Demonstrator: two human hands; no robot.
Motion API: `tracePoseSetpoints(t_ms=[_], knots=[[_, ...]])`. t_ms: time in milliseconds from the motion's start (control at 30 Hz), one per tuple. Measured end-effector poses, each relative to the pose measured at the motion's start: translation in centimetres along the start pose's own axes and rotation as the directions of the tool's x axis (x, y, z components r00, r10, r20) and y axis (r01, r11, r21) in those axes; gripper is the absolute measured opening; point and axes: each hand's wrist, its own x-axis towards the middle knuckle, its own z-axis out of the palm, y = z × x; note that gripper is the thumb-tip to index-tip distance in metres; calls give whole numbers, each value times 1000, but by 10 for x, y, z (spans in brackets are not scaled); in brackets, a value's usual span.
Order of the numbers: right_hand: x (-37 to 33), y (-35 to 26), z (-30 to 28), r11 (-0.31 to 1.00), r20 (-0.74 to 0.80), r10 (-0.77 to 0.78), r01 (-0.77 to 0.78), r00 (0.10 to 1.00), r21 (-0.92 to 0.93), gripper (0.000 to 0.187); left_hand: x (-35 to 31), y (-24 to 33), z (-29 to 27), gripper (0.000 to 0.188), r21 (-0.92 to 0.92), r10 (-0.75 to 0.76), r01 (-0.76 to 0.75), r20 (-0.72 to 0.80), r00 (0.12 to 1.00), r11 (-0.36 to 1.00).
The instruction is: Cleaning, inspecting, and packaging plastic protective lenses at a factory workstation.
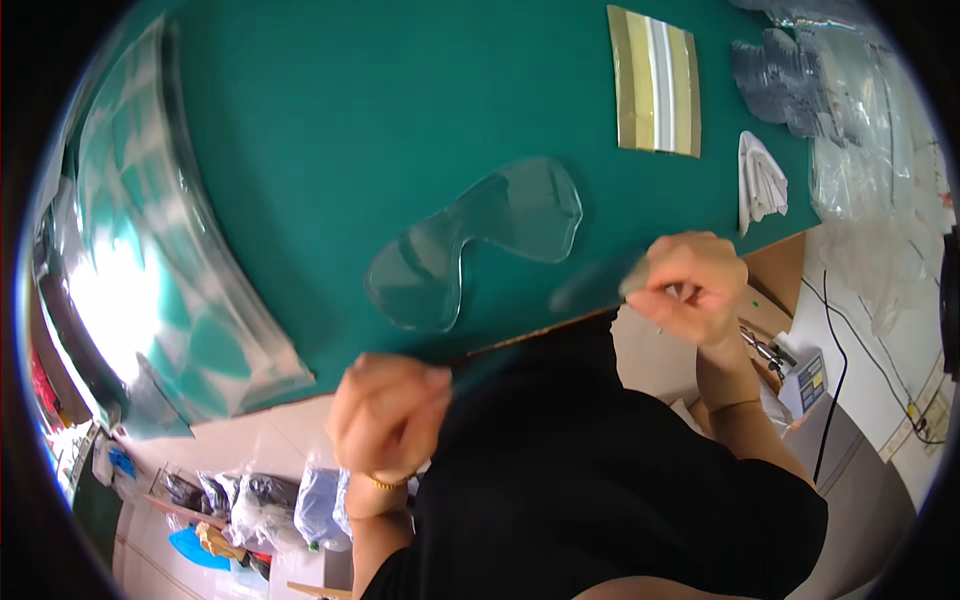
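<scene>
My right hand (pixel 690 285) is closed in a pinch over the front edge of the table. A blurred, thin see-through piece (pixel 592 284) sticks out from its fingertips. My left hand (pixel 390 415), also closed, is lower and to the left, just off the table edge. At its fingertips is a faint see-through edge (pixel 480 373), which looks like the same piece stretching between both hands; blur hides its full outline. Beyond the hands, a clear goggle lens (pixel 500 215) with a nose notch lies flat on the green tabletop (pixel 400 90).
A clear plastic-covered stack (pixel 215 270) lies along the table's left side. At the far right are a beige and silver packet (pixel 656 85), a folded white cloth (pixel 762 180) and clear plastic bags (pixel 860 190). A black cable (pixel 833 370) hangs at the right.
</scene>
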Motion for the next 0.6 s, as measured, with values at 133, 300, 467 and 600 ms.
tracePoseSetpoints(t_ms=[133,300,467,600], knots=[[-5,13,-3,982,52,-161,154,986,112,14,-2,4,-4,24,-163,102,-84,110,989,983],[-17,15,-6,978,56,-199,194,978,76,11,0,2,-6,32,-265,164,-90,273,948,960],[-17,7,-3,989,-5,-131,131,991,72,10,-6,11,-7,33,-177,59,-20,218,974,984],[-5,-7,1,998,-61,7,-3,998,65,11,-19,4,-6,47,40,-93,90,64,994,995]])
